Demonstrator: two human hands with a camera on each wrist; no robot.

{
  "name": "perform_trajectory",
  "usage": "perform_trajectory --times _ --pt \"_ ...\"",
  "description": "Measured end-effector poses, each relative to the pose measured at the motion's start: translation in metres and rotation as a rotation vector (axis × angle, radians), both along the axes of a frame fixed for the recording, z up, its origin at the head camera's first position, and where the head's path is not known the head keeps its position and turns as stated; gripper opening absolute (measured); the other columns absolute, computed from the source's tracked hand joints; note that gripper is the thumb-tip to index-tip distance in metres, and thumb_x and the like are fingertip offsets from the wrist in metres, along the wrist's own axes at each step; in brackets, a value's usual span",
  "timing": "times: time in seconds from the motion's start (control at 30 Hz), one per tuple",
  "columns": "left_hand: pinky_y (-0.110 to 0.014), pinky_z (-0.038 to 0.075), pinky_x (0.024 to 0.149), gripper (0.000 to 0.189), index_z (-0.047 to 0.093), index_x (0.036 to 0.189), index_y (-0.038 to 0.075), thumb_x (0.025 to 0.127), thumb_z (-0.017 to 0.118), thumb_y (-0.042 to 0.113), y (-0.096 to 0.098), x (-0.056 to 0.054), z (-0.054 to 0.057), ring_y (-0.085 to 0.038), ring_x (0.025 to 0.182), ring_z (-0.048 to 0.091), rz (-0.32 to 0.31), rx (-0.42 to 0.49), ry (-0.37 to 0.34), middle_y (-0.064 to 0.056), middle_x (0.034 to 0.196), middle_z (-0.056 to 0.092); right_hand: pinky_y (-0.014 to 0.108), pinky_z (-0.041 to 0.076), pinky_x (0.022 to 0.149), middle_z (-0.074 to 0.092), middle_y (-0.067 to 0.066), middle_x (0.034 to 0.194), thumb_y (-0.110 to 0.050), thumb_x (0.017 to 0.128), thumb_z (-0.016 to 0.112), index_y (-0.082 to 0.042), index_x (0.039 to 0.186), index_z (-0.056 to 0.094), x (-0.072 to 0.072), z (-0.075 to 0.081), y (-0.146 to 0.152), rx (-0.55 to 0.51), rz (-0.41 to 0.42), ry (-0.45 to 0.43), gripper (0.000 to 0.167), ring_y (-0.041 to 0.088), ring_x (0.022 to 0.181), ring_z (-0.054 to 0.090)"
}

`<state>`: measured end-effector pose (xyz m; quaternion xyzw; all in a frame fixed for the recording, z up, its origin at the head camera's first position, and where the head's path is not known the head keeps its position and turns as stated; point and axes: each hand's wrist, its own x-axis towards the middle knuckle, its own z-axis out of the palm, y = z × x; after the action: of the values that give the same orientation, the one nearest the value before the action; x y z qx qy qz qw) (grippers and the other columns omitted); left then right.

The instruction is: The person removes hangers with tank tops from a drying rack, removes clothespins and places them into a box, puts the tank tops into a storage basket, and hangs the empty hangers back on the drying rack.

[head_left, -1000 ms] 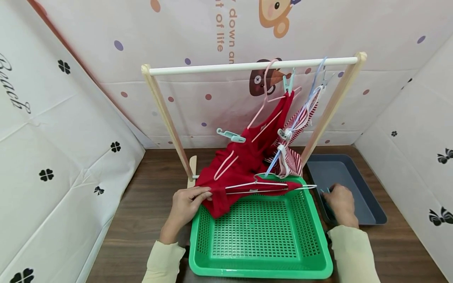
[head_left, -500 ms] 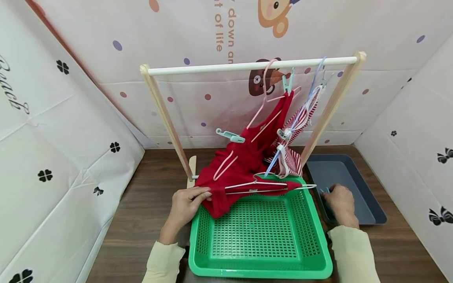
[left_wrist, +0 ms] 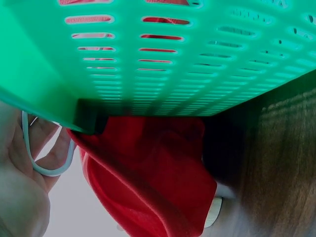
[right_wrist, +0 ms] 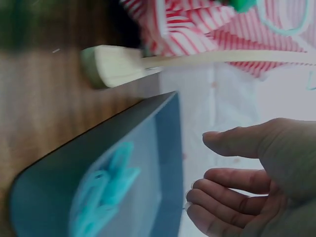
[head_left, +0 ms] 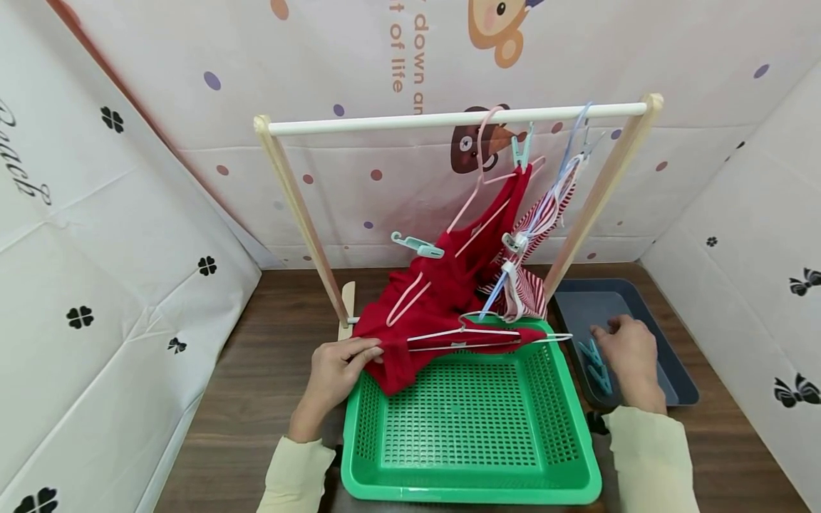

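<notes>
My left hand (head_left: 343, 370) pinches the left end of a red garment (head_left: 410, 356) that lies across the back of a green basket (head_left: 471, 491). A white hanger (head_left: 462, 335) is in this garment, its right end sticking out past the cloth. In the left wrist view a looped hanger end (left_wrist: 52, 170) passes by my left fingers. Above the dark grey tray (head_left: 670, 385), my right hand (head_left: 631, 356) holds nothing; its fingers are relaxed and apart from the thumb in the right wrist view. Teal clothespins (head_left: 596, 367) lie in the tray beside it.
A wooden rack with a white rod (head_left: 385, 125) stands behind the basket. From it hang a pink hanger (head_left: 481, 149) with red cloth, and a blue hanger (head_left: 567, 157) with a striped garment (head_left: 529, 292). A pale teal clothespin (head_left: 420, 246) is on the red cloth.
My right hand has let go of a teal clothespin in the tray and shifted a little up and to the right. My left hand has stayed in place.
</notes>
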<state>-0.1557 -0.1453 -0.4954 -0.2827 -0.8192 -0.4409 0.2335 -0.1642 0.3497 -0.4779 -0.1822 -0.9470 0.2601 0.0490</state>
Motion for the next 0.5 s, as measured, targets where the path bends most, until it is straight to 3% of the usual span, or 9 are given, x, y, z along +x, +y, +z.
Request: perform_trajectory --times 0.37,0.43,0.5 --pt "-0.021 0.058 0.072 0.021 0.085 0.102 0.008 0.084 0.087 -0.002 0.000 0.001 0.000 -0.005 0.076 0.074 -0.001 0.000 -0.019 0.007 0.084 0.079 0.065 0.049 0.089 0.058 0.036 0.120 -0.019 0.107 0.064 0.018 0.133 0.058 0.004 0.043 -0.014 -0.036 0.042 0.188 0.046 0.053 0.111 0.056" --pt "-0.021 0.058 0.072 0.022 0.085 0.102 0.009 0.084 0.087 -0.002 0.000 0.001 0.000 -0.005 0.076 0.074 0.000 0.000 -0.022 0.007 0.084 0.079 0.059 0.050 0.085 0.060 0.034 0.121 -0.021 0.108 0.065 0.015 0.134 0.060 0.007 0.051 -0.019 -0.045 0.065 0.232 0.045 0.050 0.111 0.058" --pt "-0.021 0.058 0.072 0.021 0.085 0.102 0.008 0.084 0.086 -0.002 0.000 0.000 0.001 -0.005 0.076 0.074 0.001 0.000 -0.020 0.007 0.084 0.079 0.045 0.052 0.083 0.062 0.031 0.123 -0.023 0.108 0.066 0.012 0.135 0.062 0.010 0.060 -0.024 -0.061 0.093 0.272 0.044 0.046 0.110 0.060"
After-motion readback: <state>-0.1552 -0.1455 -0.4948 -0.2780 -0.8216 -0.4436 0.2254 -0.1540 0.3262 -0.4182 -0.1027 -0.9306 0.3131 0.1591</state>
